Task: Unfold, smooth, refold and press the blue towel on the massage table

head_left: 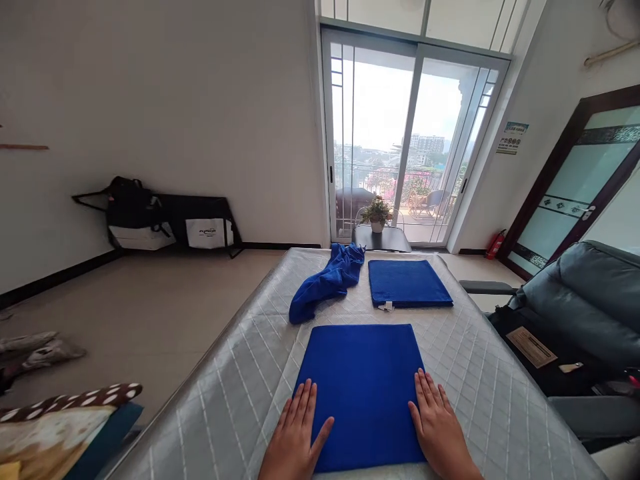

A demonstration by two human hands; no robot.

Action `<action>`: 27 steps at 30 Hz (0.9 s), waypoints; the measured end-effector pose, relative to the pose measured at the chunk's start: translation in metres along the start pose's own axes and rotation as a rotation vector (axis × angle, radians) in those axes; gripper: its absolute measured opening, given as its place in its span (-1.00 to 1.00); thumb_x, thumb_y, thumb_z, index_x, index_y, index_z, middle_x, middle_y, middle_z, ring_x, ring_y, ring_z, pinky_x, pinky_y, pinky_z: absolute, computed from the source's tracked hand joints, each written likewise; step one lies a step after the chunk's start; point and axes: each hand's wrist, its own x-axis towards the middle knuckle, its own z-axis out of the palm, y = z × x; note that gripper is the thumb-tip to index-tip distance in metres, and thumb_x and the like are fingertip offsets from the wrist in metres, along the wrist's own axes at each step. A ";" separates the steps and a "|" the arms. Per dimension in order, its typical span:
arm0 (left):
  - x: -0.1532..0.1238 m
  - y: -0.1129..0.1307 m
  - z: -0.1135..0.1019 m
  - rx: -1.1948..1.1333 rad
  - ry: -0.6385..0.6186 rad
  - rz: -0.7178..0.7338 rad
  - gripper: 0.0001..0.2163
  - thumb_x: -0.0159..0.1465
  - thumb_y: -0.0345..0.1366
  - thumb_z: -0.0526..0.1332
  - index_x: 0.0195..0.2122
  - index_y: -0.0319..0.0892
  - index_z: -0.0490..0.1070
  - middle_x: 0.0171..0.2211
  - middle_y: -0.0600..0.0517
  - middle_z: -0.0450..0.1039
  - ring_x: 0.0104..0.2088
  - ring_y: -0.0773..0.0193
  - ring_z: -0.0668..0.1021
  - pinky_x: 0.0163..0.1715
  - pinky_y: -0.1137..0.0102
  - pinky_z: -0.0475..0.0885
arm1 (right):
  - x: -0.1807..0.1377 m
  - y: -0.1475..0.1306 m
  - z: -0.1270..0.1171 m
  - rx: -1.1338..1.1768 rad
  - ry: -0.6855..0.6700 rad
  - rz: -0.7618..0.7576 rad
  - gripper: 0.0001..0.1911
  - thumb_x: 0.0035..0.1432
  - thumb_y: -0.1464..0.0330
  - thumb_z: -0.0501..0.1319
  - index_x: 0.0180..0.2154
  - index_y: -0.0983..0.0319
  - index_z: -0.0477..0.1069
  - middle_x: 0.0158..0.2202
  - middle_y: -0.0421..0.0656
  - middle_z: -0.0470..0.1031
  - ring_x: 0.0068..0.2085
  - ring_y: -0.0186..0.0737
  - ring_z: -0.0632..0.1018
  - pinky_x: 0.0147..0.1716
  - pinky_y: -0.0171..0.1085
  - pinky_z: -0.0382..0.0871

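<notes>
Found the fingers of the left hand (294, 437) straight, with the thumb apart; resting flat across the left edge of the near blue cloth (367, 393), gripping nothing. Found the right hand (443, 427) likewise extended and unclenched, placed at the right edge of the same cloth. Recorded both sets of fingertips as directed toward the far end of the quilted cover (215, 407).

Located the near blue cloth at the near end of the quilted cover, about midway across, folded flat into a smooth block. Observed long axis running lengthwise with the quilted cover, away from the body.

Logged toward the far end of the quilted cover: a second folded cloth (410, 283), right of middle, lying wider than deep, with a white tag (386, 306) at its near edge; a crumpled blue cloth (327, 283), left of middle, trailing obliquely toward the near left.

Noted beyond the far edge of the quilted cover: a potted plant (377, 213) and a sliding glass door (373, 100). Noted right of the quilted cover: a dark armchair (585, 293).
</notes>
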 end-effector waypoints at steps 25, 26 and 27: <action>0.105 0.170 -0.001 -0.183 -0.107 0.453 -0.37 0.47 0.04 -0.19 0.46 -0.21 -0.14 0.45 -0.12 0.01 0.44 0.10 0.08 0.39 0.10 0.15 | 0.067 0.002 0.013 -0.038 0.001 -0.110 -0.39 0.40 0.30 -0.21 0.41 0.24 0.02 0.47 -0.13 -0.15 0.46 -0.15 -0.13 0.41 -0.03 -0.23; 0.106 0.170 0.002 -0.180 -0.098 0.445 -0.37 0.47 0.04 -0.20 0.46 -0.21 -0.14 0.45 -0.12 0.01 0.44 0.10 0.08 0.39 0.10 0.15 | 0.068 0.003 0.013 -0.040 0.005 -0.111 -0.39 0.40 0.28 -0.22 0.41 0.24 0.03 0.47 -0.13 -0.13 0.46 -0.15 -0.13 0.41 -0.03 -0.23; 0.105 0.166 0.005 -0.170 -0.089 0.436 -0.37 0.47 0.03 -0.20 0.46 -0.20 -0.15 0.45 -0.11 0.00 0.44 0.10 0.09 0.38 0.10 0.15 | 0.068 0.003 0.014 -0.036 0.012 -0.103 -0.38 0.41 0.25 -0.23 0.41 0.26 0.02 0.47 -0.12 -0.12 0.46 -0.15 -0.12 0.41 -0.03 -0.23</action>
